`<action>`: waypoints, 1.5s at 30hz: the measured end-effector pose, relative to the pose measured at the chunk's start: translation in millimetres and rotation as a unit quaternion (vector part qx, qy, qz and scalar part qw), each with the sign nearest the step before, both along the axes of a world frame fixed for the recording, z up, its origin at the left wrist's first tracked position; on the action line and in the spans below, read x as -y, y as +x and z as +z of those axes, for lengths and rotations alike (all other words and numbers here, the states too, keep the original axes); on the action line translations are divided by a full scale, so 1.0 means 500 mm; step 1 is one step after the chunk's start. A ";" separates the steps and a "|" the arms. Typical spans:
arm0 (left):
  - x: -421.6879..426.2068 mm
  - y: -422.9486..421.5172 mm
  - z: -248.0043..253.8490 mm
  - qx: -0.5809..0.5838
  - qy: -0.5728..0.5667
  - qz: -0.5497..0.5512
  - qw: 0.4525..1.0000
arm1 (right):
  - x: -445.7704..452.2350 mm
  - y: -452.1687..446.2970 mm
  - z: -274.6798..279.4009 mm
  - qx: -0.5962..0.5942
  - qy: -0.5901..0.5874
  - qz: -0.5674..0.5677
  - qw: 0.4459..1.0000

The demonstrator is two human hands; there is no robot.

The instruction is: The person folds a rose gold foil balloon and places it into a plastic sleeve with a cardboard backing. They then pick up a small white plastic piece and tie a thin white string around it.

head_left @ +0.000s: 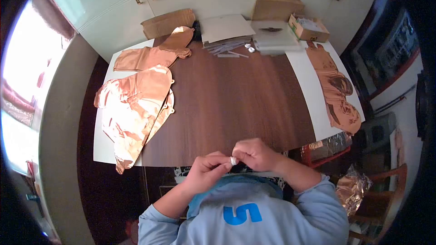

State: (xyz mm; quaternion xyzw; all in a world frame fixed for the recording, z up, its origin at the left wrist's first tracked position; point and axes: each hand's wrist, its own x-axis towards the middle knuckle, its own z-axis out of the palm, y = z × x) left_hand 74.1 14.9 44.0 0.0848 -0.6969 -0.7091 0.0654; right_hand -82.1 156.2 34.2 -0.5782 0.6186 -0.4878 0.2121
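Observation:
Close to my body, at the near edge of the brown table [236, 104], my left hand [206, 170] pinches a small white item [234, 160] between thumb and fingers. My right hand [256, 154] is right beside it with its fingers closed at the other side of the same white item. The item looks like a small roll or coil; its details are too small to tell. Flat rose-gold foil balloons [131, 104] lie on the left of the table, and more foil [334, 86] lies on the white strip at the right.
At the back stand a stack of cards [227, 28], clear plastic packs [277, 38], a cardboard box [309, 28] and small white pieces [250, 48] near thin strips [228, 47]. A red-edged basket [326, 150] and a chair [386, 190] with crumpled foil [353, 190] are at the right.

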 end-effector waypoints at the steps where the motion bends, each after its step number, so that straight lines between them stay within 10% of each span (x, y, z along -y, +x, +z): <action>1: 0.002 0.002 -0.004 0.018 0.070 -0.004 0.997 | -0.008 0.019 -0.014 0.030 0.030 0.001 0.999; 4: -0.002 -0.007 -0.022 -0.001 0.127 0.037 0.991 | -0.006 0.050 -0.022 0.038 -0.010 -0.013 0.999; 12: -0.020 -0.009 -0.008 -0.056 -0.165 0.052 0.983 | -0.014 0.024 0.040 -0.217 -0.036 -0.107 0.970; 16: -0.014 -0.014 0.007 -0.036 -0.206 0.036 0.977 | -0.017 0.008 0.032 -0.044 0.068 -0.101 0.992; 18: -0.012 -0.009 -0.012 -0.010 -0.149 0.030 0.988 | -0.021 0.002 0.032 0.123 0.155 -0.100 0.975; 21: -0.001 -0.010 -0.015 0.023 -0.093 0.015 0.995 | -0.025 -0.021 0.030 0.005 0.065 -0.177 0.982; 25: 0.002 -0.023 -0.017 0.034 -0.021 -0.025 0.999 | -0.027 -0.023 0.072 -0.042 -0.012 -0.009 0.999; 39: 0.056 -0.095 -0.009 0.233 0.240 -0.224 0.916 | -0.016 -0.068 0.100 0.006 0.083 0.175 0.981; 45: 0.087 -0.141 -0.012 0.150 0.470 -0.016 0.869 | 0.019 -0.155 0.091 0.022 0.126 0.045 0.991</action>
